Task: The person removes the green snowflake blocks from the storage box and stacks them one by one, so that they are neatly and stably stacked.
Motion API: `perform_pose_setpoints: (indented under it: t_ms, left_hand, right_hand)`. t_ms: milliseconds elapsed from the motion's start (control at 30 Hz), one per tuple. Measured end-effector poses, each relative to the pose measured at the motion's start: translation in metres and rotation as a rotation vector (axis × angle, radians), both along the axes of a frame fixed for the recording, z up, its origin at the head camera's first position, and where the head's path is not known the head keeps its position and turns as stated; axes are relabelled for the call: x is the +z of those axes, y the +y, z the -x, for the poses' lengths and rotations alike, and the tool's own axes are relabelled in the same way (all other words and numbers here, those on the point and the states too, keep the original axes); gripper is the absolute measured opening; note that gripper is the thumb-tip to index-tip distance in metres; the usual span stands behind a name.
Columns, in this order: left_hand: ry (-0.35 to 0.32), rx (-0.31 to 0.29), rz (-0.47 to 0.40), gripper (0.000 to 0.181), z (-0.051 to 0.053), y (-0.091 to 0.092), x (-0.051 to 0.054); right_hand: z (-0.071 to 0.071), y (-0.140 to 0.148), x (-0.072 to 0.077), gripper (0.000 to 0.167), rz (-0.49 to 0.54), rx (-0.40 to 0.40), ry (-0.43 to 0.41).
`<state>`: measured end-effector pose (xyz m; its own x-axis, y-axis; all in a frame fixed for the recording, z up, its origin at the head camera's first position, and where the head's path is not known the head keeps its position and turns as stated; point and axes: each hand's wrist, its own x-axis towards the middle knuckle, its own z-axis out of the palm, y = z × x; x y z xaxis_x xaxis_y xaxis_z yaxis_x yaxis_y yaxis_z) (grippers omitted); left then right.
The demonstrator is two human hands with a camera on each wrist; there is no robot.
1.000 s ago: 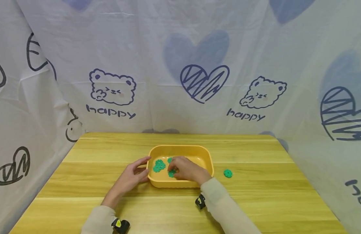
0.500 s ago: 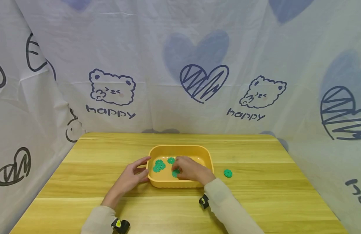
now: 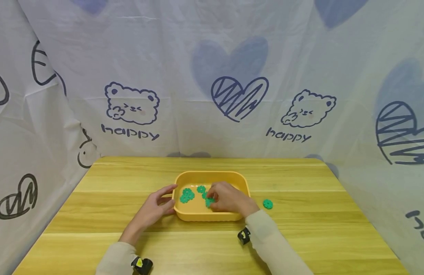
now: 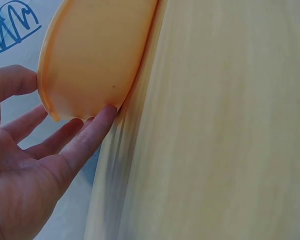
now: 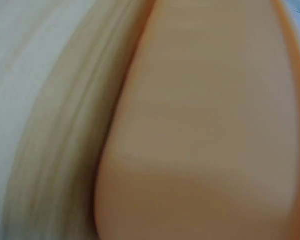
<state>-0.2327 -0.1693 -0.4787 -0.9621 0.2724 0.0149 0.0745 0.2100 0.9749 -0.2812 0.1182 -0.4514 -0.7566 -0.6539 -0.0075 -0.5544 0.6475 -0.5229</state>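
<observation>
A shallow yellow plastic tub (image 3: pixel 212 217) stands on the table with several green notched snowflake discs in it. Against the tub's left end, my left hand (image 3: pixel 156 203) spreads its fingers; in the left wrist view the extended fingertips (image 4: pixel 108 113) touch its outer wall and rim. Inside the tub, my right hand (image 3: pixel 229 198) pinches green discs (image 3: pixel 208 202), partly hidden by its fingers. To their left lie a clump of green discs (image 3: pixel 186 196) and a single disc (image 3: pixel 201 189). The right wrist view shows the tub's wall (image 5: pixel 200 110) but no fingers.
One loose green disc (image 3: pixel 268 204) lies on the wooden table (image 3: pixel 294 236), right of the tub. A white printed cloth (image 3: pixel 184 57) hangs behind the table and along both sides.
My right hand has moved a little to the right inside the tub, and the pinched green discs moved with it. The single disc behind is uncovered now. My left hand stays put.
</observation>
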Motion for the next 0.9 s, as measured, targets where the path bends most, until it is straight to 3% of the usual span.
perform_pose_setpoints:
  t_ms: [467, 900]
  left_hand:
    - [-0.015, -0.002, -0.017, 0.057, 0.001, 0.0, 0.0]
    - [-0.005, -0.006, -0.02, 0.057, 0.002, 0.0, 0.0]
  right_hand:
    - [0.0, 0.026, 0.021, 0.025, 0.018, -0.026, 0.085]
    - [0.002, 0.05, 0.03, 0.018, 0.081, -0.092, 0.071]
